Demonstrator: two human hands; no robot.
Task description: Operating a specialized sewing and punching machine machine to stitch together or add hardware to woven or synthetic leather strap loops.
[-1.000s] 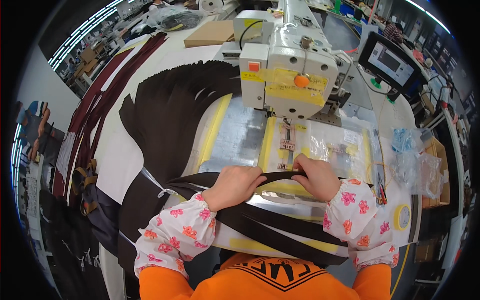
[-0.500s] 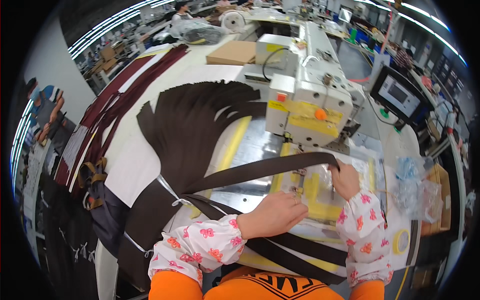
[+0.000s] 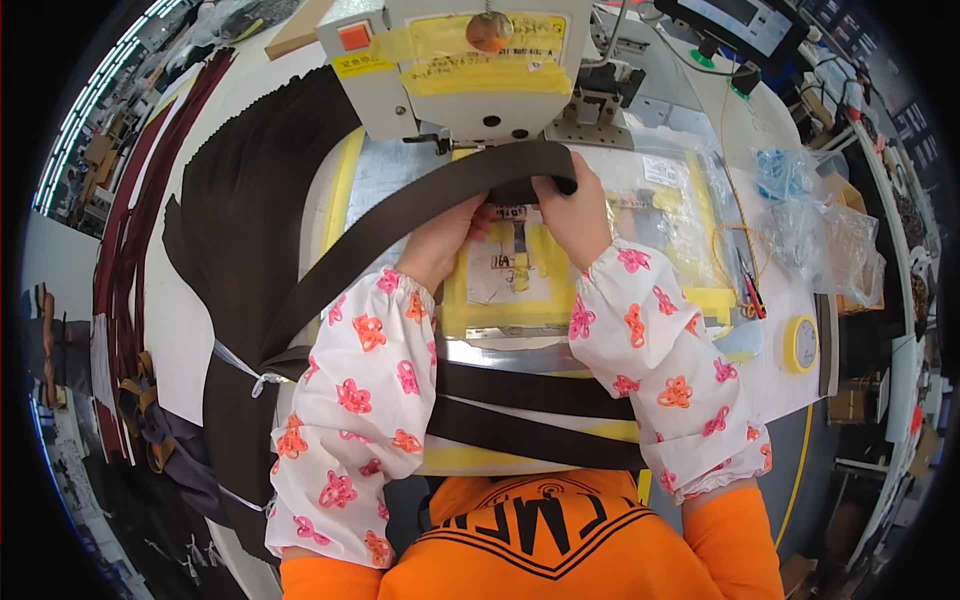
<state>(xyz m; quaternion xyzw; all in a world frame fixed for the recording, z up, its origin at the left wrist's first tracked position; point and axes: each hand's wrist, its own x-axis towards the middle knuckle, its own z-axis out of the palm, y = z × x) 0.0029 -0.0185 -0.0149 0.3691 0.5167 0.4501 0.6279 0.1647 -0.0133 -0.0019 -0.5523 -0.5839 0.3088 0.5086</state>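
Note:
A long dark brown strap (image 3: 400, 215) runs from the lower left up to the foot of a white sewing machine (image 3: 460, 65). My left hand (image 3: 440, 240) lies under the strap and holds it near the needle. My right hand (image 3: 572, 215) pinches the strap's end just below the machine head. Both forearms wear white sleeve covers with red flowers. Beneath my hands sits a yellow-edged clear template (image 3: 500, 280) on the metal bed. Two more strap lengths (image 3: 530, 410) cross the table edge in front of my orange shirt.
A fanned stack of dark brown straps (image 3: 250, 200) lies on the left of the table. Clear plastic bags (image 3: 820, 220), a yellow tape roll (image 3: 800, 345) and a red-handled tool (image 3: 750, 290) sit at the right. A control screen (image 3: 745, 25) stands at the back right.
My head has dropped closer to the machine. Both hands moved up with the strap to the needle area; the left hand came forward from the table's front edge.

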